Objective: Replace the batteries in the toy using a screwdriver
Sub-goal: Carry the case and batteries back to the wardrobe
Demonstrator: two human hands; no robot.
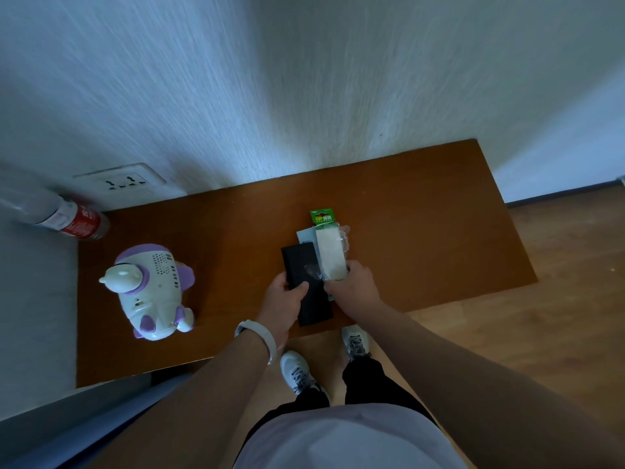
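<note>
A person stands at a brown counter [422, 214] set against a pale textured wall [304, 79], both hands busy at centre frame. The left grip [287, 296] has its fingers and thumb curled round the near left edge of a flat black case [299, 262], which lies lengthwise across the counter's near edge. The right grip [351, 282] closes on the near end of a pale packet [329, 252] in clear wrap, just right of the case and touching it. The green card of a battery pack [321, 216] pokes out beyond the packet's far end.

The toy [152, 292], a white and purple figure with a speaker grille, sits well apart at left of frame, near the counter's left edge and out of both grips. Bare counter stretches between the toy and the case, and more runs to the right as far as the corner.

A red-labelled bottle [67, 218] stands at the far left corner below a wall socket [123, 182]. Wood floor [558, 299] fills the right side. A white wristband [260, 336] circles the left wrist, and white shoes [297, 370] show beneath the counter's near edge.
</note>
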